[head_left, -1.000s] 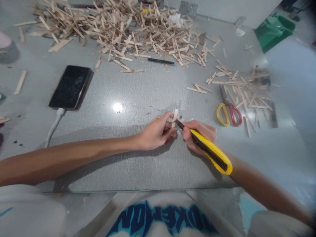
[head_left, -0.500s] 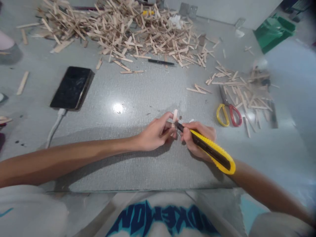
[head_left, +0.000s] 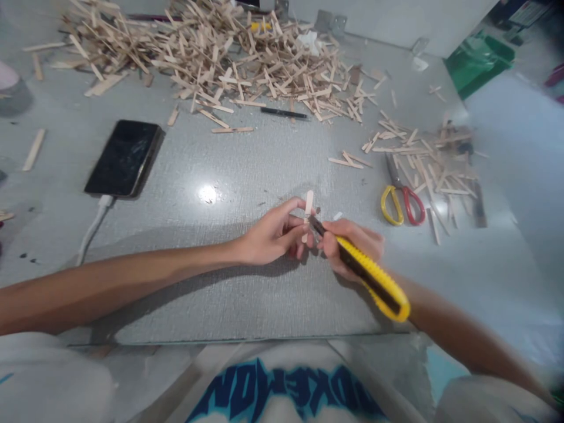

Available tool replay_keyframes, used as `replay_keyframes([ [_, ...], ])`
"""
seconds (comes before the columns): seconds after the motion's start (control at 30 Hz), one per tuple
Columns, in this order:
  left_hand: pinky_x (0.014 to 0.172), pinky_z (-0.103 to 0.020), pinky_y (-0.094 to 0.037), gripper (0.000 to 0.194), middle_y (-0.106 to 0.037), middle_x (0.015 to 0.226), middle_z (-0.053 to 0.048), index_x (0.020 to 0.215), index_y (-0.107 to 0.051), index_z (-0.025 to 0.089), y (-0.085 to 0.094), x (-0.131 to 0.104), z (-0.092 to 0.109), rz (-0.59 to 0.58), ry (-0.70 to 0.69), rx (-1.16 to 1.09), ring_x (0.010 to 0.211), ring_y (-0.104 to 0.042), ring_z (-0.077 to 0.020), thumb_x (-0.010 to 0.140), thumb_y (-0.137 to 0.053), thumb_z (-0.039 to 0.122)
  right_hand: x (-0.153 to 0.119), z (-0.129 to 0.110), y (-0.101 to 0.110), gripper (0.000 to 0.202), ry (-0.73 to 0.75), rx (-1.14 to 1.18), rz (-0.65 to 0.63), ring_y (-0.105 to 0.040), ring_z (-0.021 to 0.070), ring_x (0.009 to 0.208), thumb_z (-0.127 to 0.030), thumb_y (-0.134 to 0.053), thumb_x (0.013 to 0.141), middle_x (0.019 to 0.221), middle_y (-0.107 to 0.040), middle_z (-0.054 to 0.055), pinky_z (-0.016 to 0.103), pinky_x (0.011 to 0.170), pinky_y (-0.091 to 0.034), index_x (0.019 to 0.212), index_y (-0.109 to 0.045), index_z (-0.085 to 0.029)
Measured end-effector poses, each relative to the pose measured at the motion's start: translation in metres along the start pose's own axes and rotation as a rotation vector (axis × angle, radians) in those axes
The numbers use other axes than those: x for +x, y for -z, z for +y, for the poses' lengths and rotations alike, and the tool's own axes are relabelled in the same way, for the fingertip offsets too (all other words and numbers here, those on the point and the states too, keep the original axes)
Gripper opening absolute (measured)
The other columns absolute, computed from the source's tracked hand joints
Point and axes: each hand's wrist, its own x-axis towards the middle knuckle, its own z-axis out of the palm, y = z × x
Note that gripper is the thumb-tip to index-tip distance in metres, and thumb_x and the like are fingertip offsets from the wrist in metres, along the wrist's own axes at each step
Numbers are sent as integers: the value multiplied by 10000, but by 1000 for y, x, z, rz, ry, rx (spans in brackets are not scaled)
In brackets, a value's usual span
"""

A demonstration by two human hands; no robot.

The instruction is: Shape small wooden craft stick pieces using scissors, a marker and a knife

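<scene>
Wooden stick (head_left: 309,201): at the left hand's fingertips, its middle partly covered.
Left hand (head_left: 269,236): pinching the wooden stick; lower fingers overlap, hard to separate.
Right hand (head_left: 360,236): gripping the yellow cutter (head_left: 379,284), which hides part of the palm.
Blade tip (head_left: 314,220): at the wooden stick, contact unclear.
Stick pile (head_left: 247,64): cut off above.

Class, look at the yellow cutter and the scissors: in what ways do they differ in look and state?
The cutter is held in the right hand, while the scissors lie on the table. The cutter has one long yellow body with a dark strip; the scissors have two looped handles, one yellow and one red. Both have yellow on their handles.
</scene>
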Motion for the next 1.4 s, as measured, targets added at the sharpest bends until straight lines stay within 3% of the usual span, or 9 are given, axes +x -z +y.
replay_keyframes([
  [0.23,545,-196,-556,180,-717,867,-4,1213,-497,207,1,0,6,-16,31,58,627,-704,-113,1149,-566,360,13,4,15,206,-306,258,-48,-729,148,523,-421,-677,1101,699,-766,-37,263,486,-568,990,-726,-254],
  [0.5,566,-195,-551,218,-735,910,-26,1278,-505,204,6,1,10,-90,18,88,664,-724,-116,1166,-537,388,17,17,10,232,-304,478,-16,-689,135,461,-447,-710,1073,701,-760,-34,249,449,-560,953,-714,-249],
  [0.63,589,-196,-570,245,-745,933,-36,1293,-513,207,9,3,11,-100,9,49,680,-750,-122,1160,-557,408,13,16,9,200,-279,456,5,-699,133,473,-419,-677,1096,723,-767,-35,236,436,-556,988,-697,-251],
  [0.77,551,-181,-563,257,-741,909,-24,1253,-502,216,9,3,11,-69,10,-4,664,-751,-124,1144,-595,429,6,11,6,57,-5,133,25,-742,145,577,-234,-687,1066,752,-780,-19,243,525,-603,1107,-720,-256],
  [0.87,541,-180,-553,277,-726,880,-8,1256,-493,220,9,3,11,-67,20,-12,641,-731,-116,1138,-605,444,1,13,3,230,327,-77,62,-776,161,679,-118,-702,1026,881,-816,27,259,618,-663,1229,-721,-225],
  [0.93,546,-183,-542,284,-708,850,10,1253,-496,222,9,4,12,-72,16,-13,622,-707,-107,1131,-620,447,1,18,3,306,457,-154,31,-798,177,744,-87,-719,1013,938,-823,42,274,663,-689,1295,-712,-208],
  [1.13,554,-205,-528,318,-678,786,28,1280,-508,213,11,6,10,-74,-5,-12,597,-663,-109,1129,-617,470,11,34,13,159,725,-289,-96,-772,186,671,-152,-737,1022,877,-819,12,307,596,-683,1129,-738,-270],
  [1.27,512,-193,-483,332,-671,781,51,1311,-418,251,11,5,3,-35,-41,3,554,-620,-101,1138,-594,472,8,33,15,259,635,-191,6,-799,206,693,-204,-779,999,888,-834,27,315,618,-688,1247,-724,-256],
  [1.4,510,-176,-451,264,-654,774,57,1301,-415,253,7,0,1,-19,-73,155,541,-580,-87,1162,-528,448,4,25,10,333,183,-60,211,-768,182,616,-271,-658,1094,885,-835,12,311,602,-668,1427,-673,-290],
])
